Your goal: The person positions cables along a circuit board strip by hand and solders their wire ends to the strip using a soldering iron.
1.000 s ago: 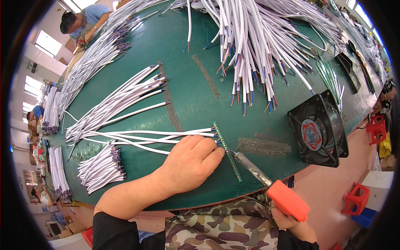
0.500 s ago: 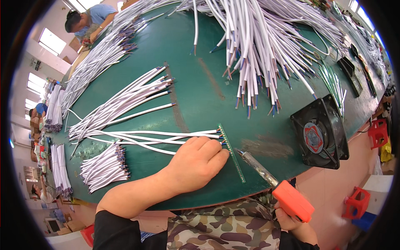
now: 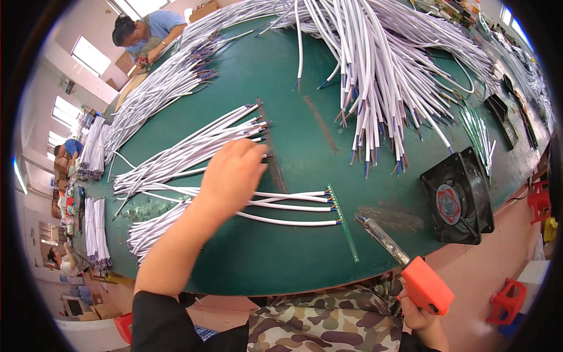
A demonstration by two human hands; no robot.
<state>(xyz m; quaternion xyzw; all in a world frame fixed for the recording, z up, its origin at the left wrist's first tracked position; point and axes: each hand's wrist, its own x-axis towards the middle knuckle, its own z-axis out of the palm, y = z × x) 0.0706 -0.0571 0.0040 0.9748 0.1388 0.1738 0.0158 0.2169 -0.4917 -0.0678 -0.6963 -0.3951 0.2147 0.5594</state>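
My left hand [image 3: 233, 176] hovers over or rests on a loose bundle of white cables [image 3: 170, 155], its fingers bent near one cable's end. The fingertips are hidden, so whether they grip that cable does not show. In my right hand [image 3: 417, 311], at the table's front edge, is a soldering iron [image 3: 427, 284] with a red handle. Its metal tip points up and left, close beside a narrow green circuit board strip [image 3: 347, 234]. Several white cables [image 3: 287, 222] lie with their bared ends against the strip's far part.
A black square fan [image 3: 448, 202] stands right of the iron. A big heap of white cables [image 3: 375, 76] covers the far side. Green strips [image 3: 476, 132] lie at the right. A short cable bundle [image 3: 149, 234] is near my left forearm. A person [image 3: 152, 35] sits far left.
My left hand has left the cable ends at the strip and moved left and away to the loose bundle. The iron stays near the strip. The whole view has shifted slightly.
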